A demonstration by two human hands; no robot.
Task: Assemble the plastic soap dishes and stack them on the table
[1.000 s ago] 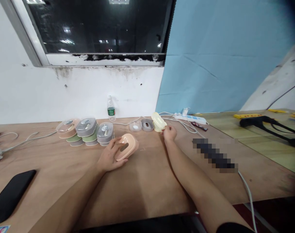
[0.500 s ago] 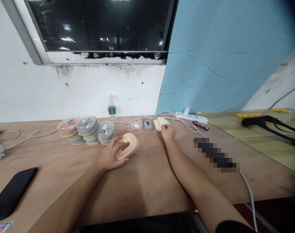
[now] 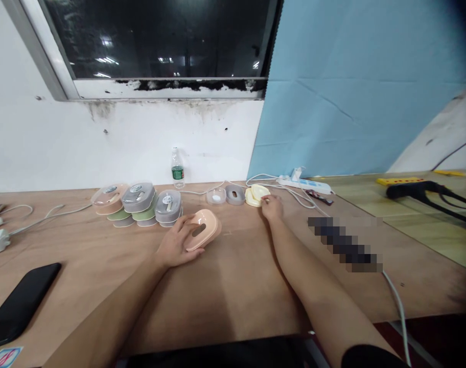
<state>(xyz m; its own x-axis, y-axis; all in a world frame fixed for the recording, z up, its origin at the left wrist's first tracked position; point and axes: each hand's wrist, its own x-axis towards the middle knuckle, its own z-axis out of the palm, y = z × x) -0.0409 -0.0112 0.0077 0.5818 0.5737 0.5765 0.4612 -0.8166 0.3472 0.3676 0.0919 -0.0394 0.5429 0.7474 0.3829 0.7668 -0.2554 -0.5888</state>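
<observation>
- Lidded boxes [image 3: 138,197] stand stacked at left.
- The left hand [image 3: 179,241] clamps a tilted peach box [image 3: 210,230] over the brown table [image 3: 202,301].
- A grey box [image 3: 235,196] sits beside yellow pieces [image 3: 258,193].
- The right hand [image 3: 273,207], well apart, has fingertips at their edge; I can't tell if they pinch.

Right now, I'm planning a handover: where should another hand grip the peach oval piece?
The peach oval piece is probably best pinched at its rounded right rim, coming from the right: that end is uncovered, while the left hand holds its left side.
</observation>
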